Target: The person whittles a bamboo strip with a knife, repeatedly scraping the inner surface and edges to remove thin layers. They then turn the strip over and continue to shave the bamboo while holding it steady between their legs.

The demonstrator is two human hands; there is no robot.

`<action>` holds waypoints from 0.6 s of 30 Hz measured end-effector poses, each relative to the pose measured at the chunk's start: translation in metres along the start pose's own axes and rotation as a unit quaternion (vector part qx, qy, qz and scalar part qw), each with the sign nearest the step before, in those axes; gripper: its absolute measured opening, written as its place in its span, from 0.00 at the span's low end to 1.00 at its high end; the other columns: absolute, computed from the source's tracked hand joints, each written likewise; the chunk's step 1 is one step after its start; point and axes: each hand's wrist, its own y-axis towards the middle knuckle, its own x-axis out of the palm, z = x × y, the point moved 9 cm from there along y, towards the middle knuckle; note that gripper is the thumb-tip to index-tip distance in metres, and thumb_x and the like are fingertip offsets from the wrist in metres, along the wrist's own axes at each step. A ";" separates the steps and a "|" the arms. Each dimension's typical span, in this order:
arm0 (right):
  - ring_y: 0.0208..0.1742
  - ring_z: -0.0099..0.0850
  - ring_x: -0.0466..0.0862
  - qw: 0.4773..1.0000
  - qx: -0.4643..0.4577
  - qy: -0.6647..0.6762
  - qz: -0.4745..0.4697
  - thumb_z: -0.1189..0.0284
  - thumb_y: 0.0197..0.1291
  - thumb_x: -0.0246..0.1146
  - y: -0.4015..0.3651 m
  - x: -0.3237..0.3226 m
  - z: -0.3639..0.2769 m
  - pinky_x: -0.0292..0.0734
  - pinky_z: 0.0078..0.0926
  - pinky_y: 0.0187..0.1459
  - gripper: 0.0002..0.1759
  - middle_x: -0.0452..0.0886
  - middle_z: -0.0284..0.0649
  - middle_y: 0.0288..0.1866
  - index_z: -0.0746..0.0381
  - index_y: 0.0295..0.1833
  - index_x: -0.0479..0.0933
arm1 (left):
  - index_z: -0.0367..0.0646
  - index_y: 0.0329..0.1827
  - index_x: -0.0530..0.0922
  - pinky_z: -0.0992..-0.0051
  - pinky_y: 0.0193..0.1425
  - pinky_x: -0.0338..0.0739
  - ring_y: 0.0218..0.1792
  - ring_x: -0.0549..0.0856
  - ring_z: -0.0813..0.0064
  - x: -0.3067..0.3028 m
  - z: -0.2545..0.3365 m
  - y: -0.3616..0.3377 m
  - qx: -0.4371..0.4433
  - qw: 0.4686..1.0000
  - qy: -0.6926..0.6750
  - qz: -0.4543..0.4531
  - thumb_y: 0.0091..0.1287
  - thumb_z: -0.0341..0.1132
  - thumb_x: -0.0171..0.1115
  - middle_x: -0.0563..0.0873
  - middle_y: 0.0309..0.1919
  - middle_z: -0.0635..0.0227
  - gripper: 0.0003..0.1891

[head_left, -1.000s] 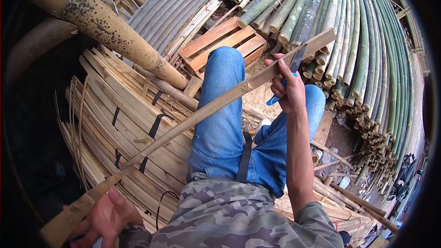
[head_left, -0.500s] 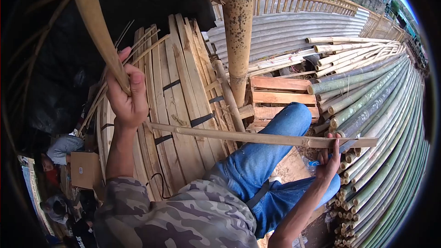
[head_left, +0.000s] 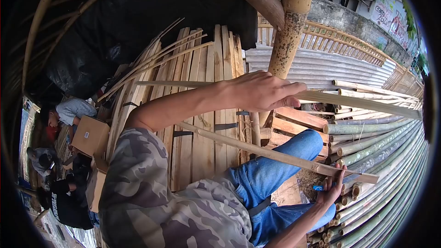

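My left hand (head_left: 268,92) is wrapped round a long, flat bamboo strip (head_left: 363,103), which reaches across the view to the right above my knee. Lower down, my right hand (head_left: 331,186) grips a second bamboo strip (head_left: 257,149) close to its right end. In that same hand is a knife with a blue handle (head_left: 318,187); its blade shows partly beside the strip. This second strip slants over my bent leg in blue jeans (head_left: 294,149), its far end lying over the wooden slats (head_left: 202,154).
Many bamboo poles (head_left: 381,156) are stacked on the right. An upright bamboo post (head_left: 287,41) stands ahead, near a wooden crate (head_left: 301,121). Thin strips (head_left: 151,64) lie over the slats. Other people (head_left: 76,110) sit at left beside a cardboard box (head_left: 90,135).
My left hand has swung from the upper left to the right, turning its strip from upright to lying across. My right hand still holds the other strip and the knife. The view has shifted.
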 end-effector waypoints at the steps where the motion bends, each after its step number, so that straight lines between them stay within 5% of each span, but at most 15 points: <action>1: 0.18 0.10 0.56 1.000 0.001 0.002 0.001 0.62 0.77 0.56 -0.002 0.000 0.000 0.50 0.10 0.15 0.26 0.80 0.44 0.63 0.60 0.74 0.67 | 0.41 0.67 0.72 0.64 0.25 0.83 0.23 0.87 0.60 0.000 -0.013 -0.008 0.000 1.000 0.001 -0.002 0.74 0.44 0.60 0.88 0.33 0.57 0.24; 5: 0.17 0.11 0.54 0.998 0.001 -0.010 0.058 0.62 0.77 0.56 -0.010 -0.013 0.000 0.50 0.09 0.15 0.25 0.81 0.44 0.61 0.60 0.73 0.67 | 0.48 0.65 0.76 0.68 0.27 0.82 0.24 0.85 0.63 0.022 -0.108 -0.081 -0.023 0.980 0.134 -0.143 0.74 0.49 0.57 0.87 0.33 0.66 0.22; 9: 0.16 0.10 0.54 0.999 -0.009 0.003 0.042 0.62 0.77 0.56 -0.012 -0.021 0.001 0.50 0.09 0.14 0.24 0.82 0.42 0.60 0.59 0.72 0.69 | 0.50 0.67 0.75 0.61 0.62 0.74 0.50 0.81 0.64 0.018 -0.226 -0.175 -0.167 0.948 0.140 -0.230 0.76 0.50 0.52 0.83 0.46 0.64 0.23; 11: 0.16 0.10 0.54 1.000 -0.006 0.004 0.028 0.62 0.77 0.55 -0.013 -0.025 0.001 0.50 0.10 0.14 0.23 0.82 0.41 0.60 0.58 0.72 0.69 | 0.51 0.71 0.72 0.61 0.70 0.67 0.58 0.76 0.65 0.018 -0.280 -0.220 -0.255 0.917 0.138 -0.275 0.77 0.51 0.48 0.81 0.55 0.64 0.24; 18: 0.17 0.10 0.55 0.999 -0.002 -0.013 0.050 0.63 0.77 0.55 -0.024 -0.019 -0.008 0.51 0.10 0.15 0.21 0.82 0.40 0.58 0.58 0.71 0.69 | 0.46 0.73 0.70 0.61 0.77 0.60 0.71 0.70 0.61 0.049 -0.328 -0.274 -0.229 0.889 0.320 -0.234 0.79 0.45 0.51 0.74 0.68 0.61 0.24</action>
